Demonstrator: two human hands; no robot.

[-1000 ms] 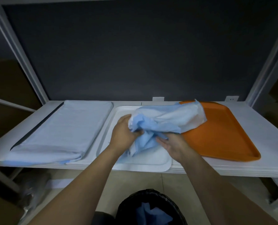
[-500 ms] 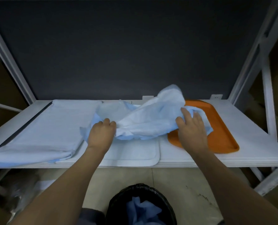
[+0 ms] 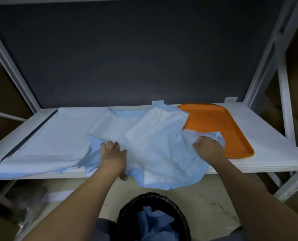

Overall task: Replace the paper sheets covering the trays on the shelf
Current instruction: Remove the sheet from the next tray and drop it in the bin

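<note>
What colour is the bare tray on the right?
The tray is orange; head view.

White shelf [image 3: 266, 136]: sheet-covered tray [image 3: 40, 141] left, crumpled blue sheet [image 3: 155, 145] centre overhanging front edge, orange tray [image 3: 214, 122] right.
</note>
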